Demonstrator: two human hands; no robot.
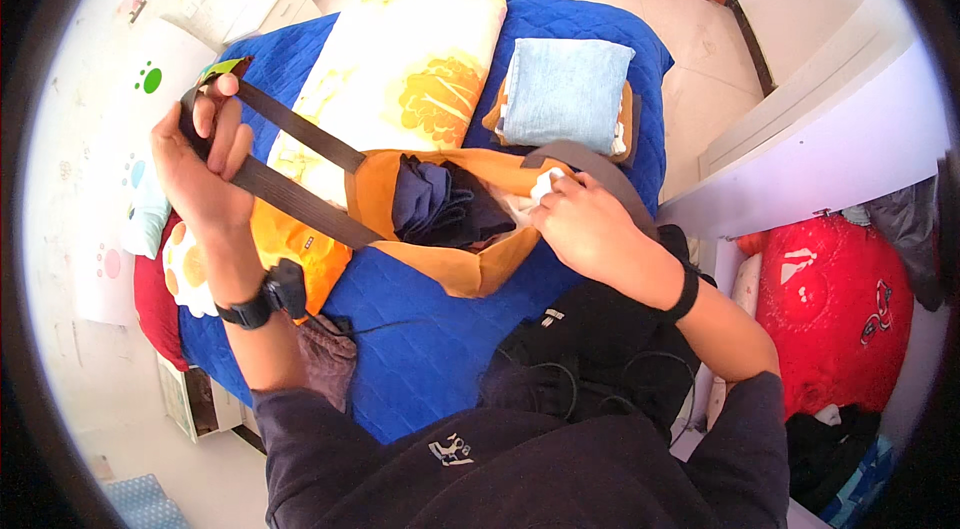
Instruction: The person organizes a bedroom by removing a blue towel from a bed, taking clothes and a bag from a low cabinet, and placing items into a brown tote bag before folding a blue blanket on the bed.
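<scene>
An orange fabric bag (450, 270) gapes upward in front of me, with folded dark blue and black clothes (435, 199) inside. My left hand (202, 176) is raised at the left, its fingers hooked through the dark webbing handle (307, 206), which is pulled taut. Something green and pointed (225, 67) sticks up behind those fingers; I cannot tell what it is. At the bag's right end, my right hand (589, 229) pinches a bunched white cloth (546, 184) by the rim. A grey curved flap (592, 161) lies just beyond that hand.
The bag is over a bed with a blue quilted cover (420, 349). Around it are a patterned pillow (420, 71), folded clothes topped with light denim (570, 90), an orange pouch (292, 251) and a black garment (592, 349). Red bedding (832, 319) fills an open cabinet at right.
</scene>
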